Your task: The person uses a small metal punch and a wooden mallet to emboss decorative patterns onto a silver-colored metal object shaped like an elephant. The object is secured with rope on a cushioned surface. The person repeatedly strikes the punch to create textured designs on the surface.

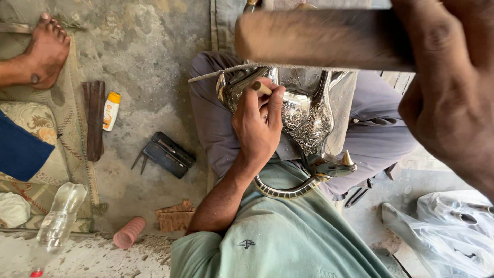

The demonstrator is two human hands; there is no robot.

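Note:
An ornate engraved silver vessel lies on my lap, its curved striped handle toward my chest. My left hand rests on the vessel and pinches a short punch, tip against the metal at the upper left. My right hand is raised close to the camera, blurred, gripping a wooden mallet that hovers above the punch and hides the vessel's top. A thin cord runs across the vessel below the mallet.
On the concrete floor to the left lie a black case, a white tube with a yellow cap, a dark wooden bar, a plastic bottle and a pink cup. Another person's foot is at the top left. Plastic bags lie at the lower right.

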